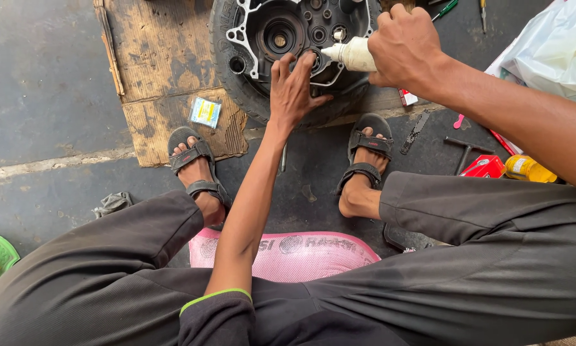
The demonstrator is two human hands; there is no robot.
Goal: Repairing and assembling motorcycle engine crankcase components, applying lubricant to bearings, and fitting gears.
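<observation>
A small wheel with a black tyre (262, 102) and a dark metal hub (288, 32) lies flat on worn cardboard (166, 57). My left hand (293, 90) rests with spread fingers on the hub's near edge, fingertips by a round bearing seat. My right hand (403, 48) grips a white squeeze tube (352, 54) whose nozzle points left at that same spot, just beside my left fingertips. I sit low, knees apart, both sandalled feet close to the tyre.
A small blue and yellow packet (205, 111) lies on the cardboard. At the right are a T-handle wrench (465, 150), a red box (485, 167), a yellow bottle (529, 169) and a white plastic bag (554, 48). A pink sack (288, 255) lies under me.
</observation>
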